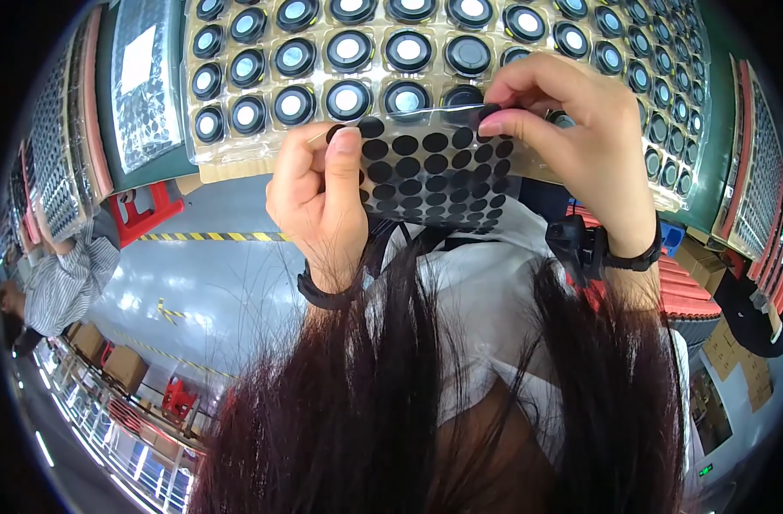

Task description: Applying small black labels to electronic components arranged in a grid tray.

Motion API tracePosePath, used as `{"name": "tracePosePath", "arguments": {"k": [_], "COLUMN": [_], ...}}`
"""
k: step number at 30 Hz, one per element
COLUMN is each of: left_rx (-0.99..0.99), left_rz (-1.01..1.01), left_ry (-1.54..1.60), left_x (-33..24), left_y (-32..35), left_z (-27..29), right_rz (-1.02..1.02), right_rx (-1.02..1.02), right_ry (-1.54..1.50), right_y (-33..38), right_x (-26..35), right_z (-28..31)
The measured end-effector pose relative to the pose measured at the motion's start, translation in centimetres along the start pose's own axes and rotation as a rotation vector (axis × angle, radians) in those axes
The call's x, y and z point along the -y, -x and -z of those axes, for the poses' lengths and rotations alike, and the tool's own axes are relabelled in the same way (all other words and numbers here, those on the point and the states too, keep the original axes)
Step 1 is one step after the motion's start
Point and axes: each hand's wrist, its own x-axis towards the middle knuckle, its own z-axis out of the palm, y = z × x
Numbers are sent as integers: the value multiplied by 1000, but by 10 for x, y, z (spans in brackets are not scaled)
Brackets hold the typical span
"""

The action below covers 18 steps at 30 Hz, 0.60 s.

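Both hands are up over the bench, and between them hangs a clear sheet of round black stickers (434,176), rows of dark dots on transparent backing. The left hand (318,193) grips the sheet's left edge, thumb flat on the front and the other fingers curled behind, a firm pinch. The right hand (571,128) comes in from the top right corner, thumb and forefinger closed on the sheet's upper edge, right at a black dot there; whether that dot is already lifting off the backing, I cannot tell.

Just behind the sheet lies the tray of small round speakers (408,51), black rings with pale centres sitting in a clear moulded blister tray, row after row. A few units near the right hand look dark in the middle rather than pale. Long dark hair (426,385) falls across the lower view, and black wristbands sit on both wrists. Off to the left, another person in a striped shirt (66,283) works at racks of their own.

My read: this is the peel step, one sticker being picked off the sheet. The next move would call for a clean lift with the fingertips, the left hand holding the backing taut, then a centred press onto a speaker face.
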Motion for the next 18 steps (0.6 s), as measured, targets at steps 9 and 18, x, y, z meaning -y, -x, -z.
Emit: {"name": "tracePosePath", "arguments": {"k": [9, 18], "left_rx": [-37, -74], "left_rz": [53, 83], "left_ry": [26, 78], "left_x": [-1, 4], "left_y": [-2, -9], "left_z": [12, 24], "right_rz": [232, 330], "right_rx": [-99, -20], "right_ry": [51, 2], "right_y": [-6, -27], "right_x": [5, 18], "right_z": [-8, -5]}}
